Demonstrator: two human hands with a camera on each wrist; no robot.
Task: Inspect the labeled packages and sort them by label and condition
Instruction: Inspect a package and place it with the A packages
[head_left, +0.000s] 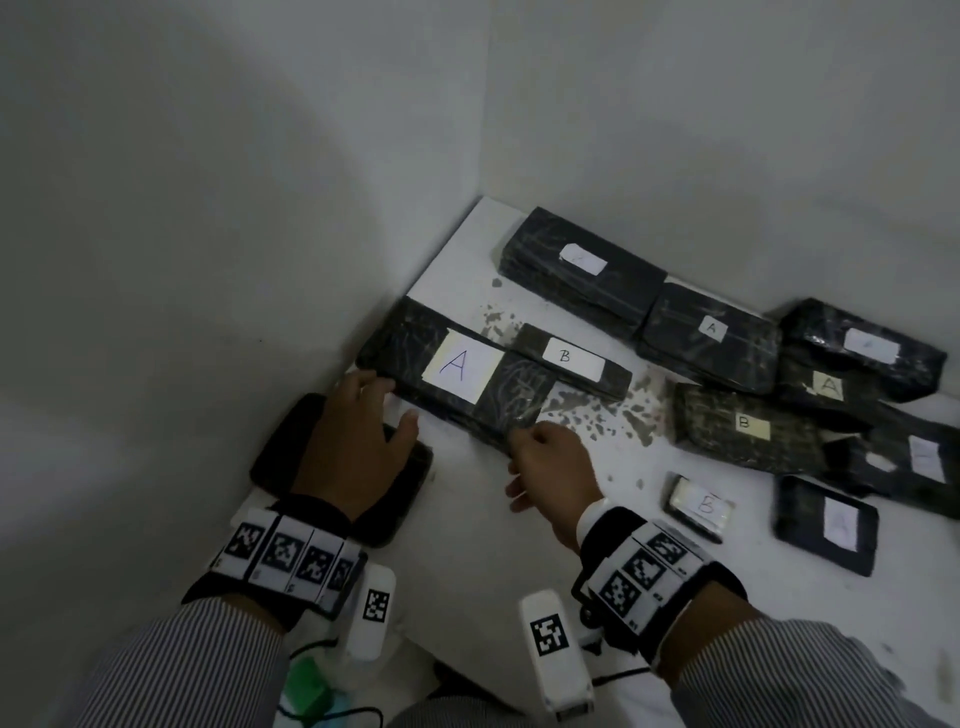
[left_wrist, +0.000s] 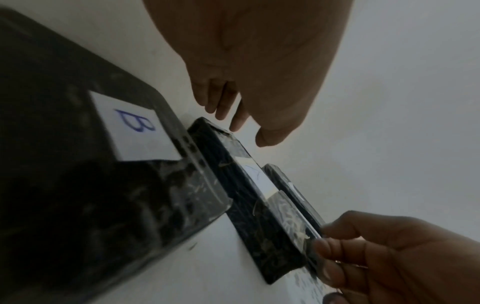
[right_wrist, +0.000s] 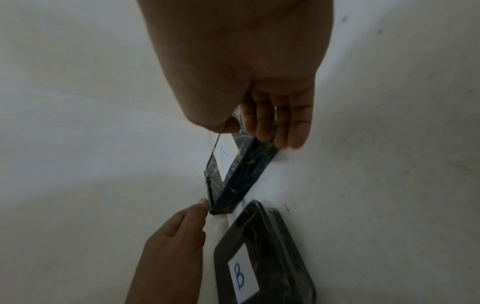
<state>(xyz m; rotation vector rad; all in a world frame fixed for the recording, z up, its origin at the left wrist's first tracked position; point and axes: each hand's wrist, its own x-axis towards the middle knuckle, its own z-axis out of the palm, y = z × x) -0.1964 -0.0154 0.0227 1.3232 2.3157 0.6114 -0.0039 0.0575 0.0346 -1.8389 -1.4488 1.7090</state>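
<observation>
Long black film-wrapped package labelled A (head_left: 457, 379) at the far left of the white worktop (head_left: 467, 525), against the wall, just beside a narrower B package (head_left: 571, 364). Right hand (head_left: 545, 467) curled round its near right corner, thumb on top, fingers under the edge. Left hand (head_left: 358, 436) loose and open, fingertips (right_wrist: 201, 202) touching the left end, hovering over a rounded B package (left_wrist: 78, 164). Looks rigid and boxy, moderately light; glossy wrap likely slippery. Best held at both short ends, clear of the paper label.

Bare indoor corner, kind of place unclear: plain grey walls (head_left: 208, 182) meeting a stained white tabletop (head_left: 467, 519) strewn with black wrapped packages (head_left: 582, 260) lettered A or B.
</observation>
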